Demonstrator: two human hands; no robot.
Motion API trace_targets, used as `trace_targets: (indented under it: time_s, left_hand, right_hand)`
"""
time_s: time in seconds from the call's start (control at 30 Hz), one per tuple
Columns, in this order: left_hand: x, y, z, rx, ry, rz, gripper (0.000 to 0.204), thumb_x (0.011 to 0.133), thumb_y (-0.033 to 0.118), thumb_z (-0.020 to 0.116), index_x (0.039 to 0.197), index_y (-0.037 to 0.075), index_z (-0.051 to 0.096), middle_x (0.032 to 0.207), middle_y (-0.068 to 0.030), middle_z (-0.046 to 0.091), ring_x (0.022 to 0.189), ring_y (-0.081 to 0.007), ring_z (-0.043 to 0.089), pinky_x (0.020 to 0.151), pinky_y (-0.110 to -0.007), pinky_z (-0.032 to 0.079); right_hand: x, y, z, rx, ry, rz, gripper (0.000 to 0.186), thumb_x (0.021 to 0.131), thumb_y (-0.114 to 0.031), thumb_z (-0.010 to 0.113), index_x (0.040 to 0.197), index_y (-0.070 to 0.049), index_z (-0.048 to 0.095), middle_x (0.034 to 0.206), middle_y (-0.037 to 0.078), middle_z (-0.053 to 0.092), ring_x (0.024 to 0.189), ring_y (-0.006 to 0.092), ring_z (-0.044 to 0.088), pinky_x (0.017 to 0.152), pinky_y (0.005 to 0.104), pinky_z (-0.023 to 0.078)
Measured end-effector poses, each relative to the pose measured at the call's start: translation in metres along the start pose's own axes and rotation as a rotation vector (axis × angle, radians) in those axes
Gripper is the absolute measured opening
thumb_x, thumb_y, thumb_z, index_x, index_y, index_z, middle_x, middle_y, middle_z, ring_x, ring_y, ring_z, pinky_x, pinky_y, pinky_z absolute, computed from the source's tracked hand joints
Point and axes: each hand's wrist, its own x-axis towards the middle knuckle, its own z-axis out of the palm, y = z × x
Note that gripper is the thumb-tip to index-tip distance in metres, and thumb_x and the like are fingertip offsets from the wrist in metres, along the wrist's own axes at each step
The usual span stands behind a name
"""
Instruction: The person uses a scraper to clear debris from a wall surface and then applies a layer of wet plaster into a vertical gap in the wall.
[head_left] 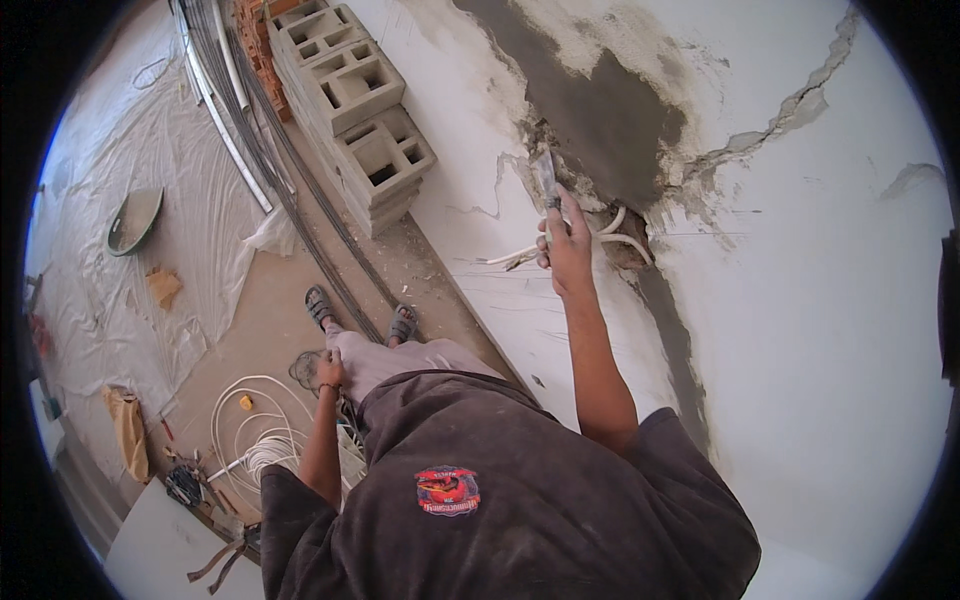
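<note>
My right hand (568, 245) is raised to the wall and closed round the handle of a putty knife (547, 175). Its blade lies at the left edge of a patch of wet grey mortar (620, 130), by chipped plaster. Just beside that hand, white cables (625, 240) come out of a rough hole in the wall. Low at my left side, my left hand (329, 370) is closed on the edge of a grey, rounded object (305, 371); its kind cannot be made out.
Hollow concrete blocks (370, 155) are stacked along the wall's foot. Long metal bars (290, 180) lie on the floor near my feet. Plastic sheeting (150, 290) carries a shallow green basin (135, 222). A coil of white cable (272, 450) lies behind my left arm.
</note>
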Motion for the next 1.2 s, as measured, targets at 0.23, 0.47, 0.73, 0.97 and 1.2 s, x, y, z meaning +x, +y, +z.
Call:
trace_targets:
  time_s: [0.23, 0.47, 0.73, 0.97, 1.2]
  left_hand:
    - [0.006, -0.043, -0.006, 0.01, 0.021, -0.028, 0.048, 0.093, 0.042, 0.055, 0.11, -0.001, 0.066, 0.108, -0.0266, 0.067, 0.101, -0.0392, 0.066, 0.085, -0.043, 0.05]
    - [-0.021, -0.063, -0.012, -0.19, 0.001, 0.036, 0.049, 0.093, 0.041, 0.055, 0.106, -0.005, 0.066, 0.099, -0.0257, 0.069, 0.095, -0.0366, 0.068, 0.082, -0.042, 0.051]
    - [-0.036, -0.093, -0.005, -0.054, -0.022, -0.034, 0.046, 0.093, 0.037, 0.055, 0.105, -0.006, 0.067, 0.093, -0.0236, 0.071, 0.086, -0.0331, 0.069, 0.077, -0.04, 0.051]
    - [-0.046, -0.067, -0.001, -0.137, -0.135, -0.228, 0.047, 0.093, 0.038, 0.057, 0.107, -0.005, 0.068, 0.096, -0.0212, 0.072, 0.089, -0.0285, 0.069, 0.079, -0.037, 0.051]
    - [-0.054, -0.076, 0.026, -0.116, -0.258, -0.161, 0.071, 0.091, 0.048, 0.06, 0.137, -0.004, 0.047, 0.136, -0.0279, 0.053, 0.127, -0.0347, 0.052, 0.105, -0.036, 0.04]
  right_hand:
    - [-0.039, -0.015, -0.038, -0.023, 0.011, 0.05, 0.046, 0.102, -0.019, 0.05, 0.147, -0.02, 0.042, 0.088, 0.002, 0.052, 0.063, 0.0061, 0.048, 0.043, 0.019, 0.035]
    - [-0.037, -0.01, -0.035, 0.016, 0.006, 0.017, 0.045, 0.102, -0.017, 0.048, 0.147, -0.022, 0.042, 0.087, 0.002, 0.053, 0.061, 0.0061, 0.047, 0.042, 0.0185, 0.034]
    - [-0.036, -0.005, -0.035, 0.065, -0.005, -0.025, 0.047, 0.101, -0.017, 0.049, 0.147, -0.018, 0.041, 0.086, 0.001, 0.053, 0.059, 0.0064, 0.047, 0.042, 0.0194, 0.034]
    - [-0.024, -0.01, -0.026, 0.065, -0.028, -0.067, 0.047, 0.102, -0.018, 0.048, 0.149, -0.019, 0.039, 0.085, 0.001, 0.053, 0.06, 0.007, 0.047, 0.042, 0.0202, 0.035]
    - [-0.023, -0.008, -0.036, 0.083, -0.021, -0.059, 0.047, 0.103, -0.018, 0.048, 0.149, -0.019, 0.039, 0.087, 0.002, 0.053, 0.059, 0.0072, 0.047, 0.042, 0.0211, 0.034]
